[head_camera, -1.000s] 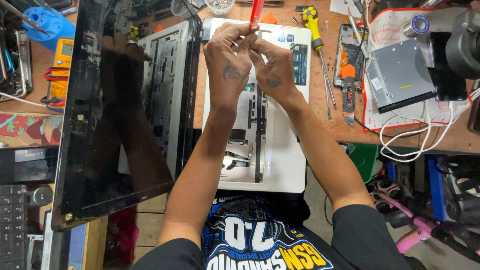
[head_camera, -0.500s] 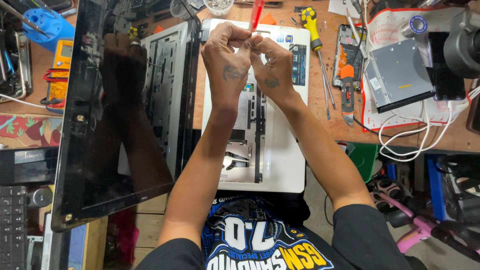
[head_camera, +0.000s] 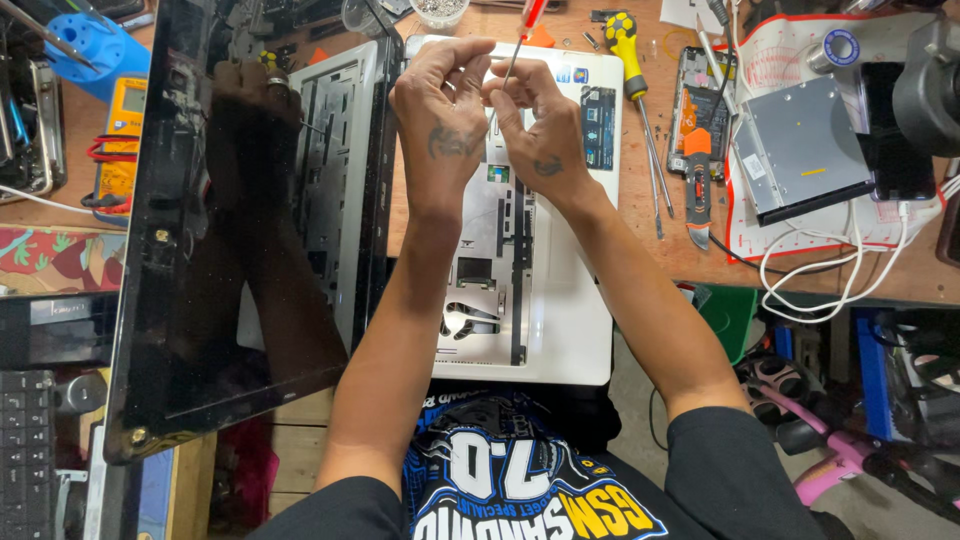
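Where white laptop base (head_camera: 540, 300) lies keyboard-less on wooden bench (head_camera: 660, 240): red-handled screwdriver (head_camera: 522, 40) upright over far edge, pinched by right hand (head_camera: 535, 125); left hand (head_camera: 440, 110) curled, fingertips at shaft. Black screen (head_camera: 230, 230) opened leftward. Yellow screwdriver (head_camera: 630, 60), optical drive (head_camera: 800, 145) right.

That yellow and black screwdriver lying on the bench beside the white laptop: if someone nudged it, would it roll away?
Probably a little. The yellow and black screwdriver has a rounded handle and a thin, straight metal shaft, so it could roll sideways. It lies flat on the wooden bench with other tools close by, which would likely stop it. It looks stiff, not floppy.
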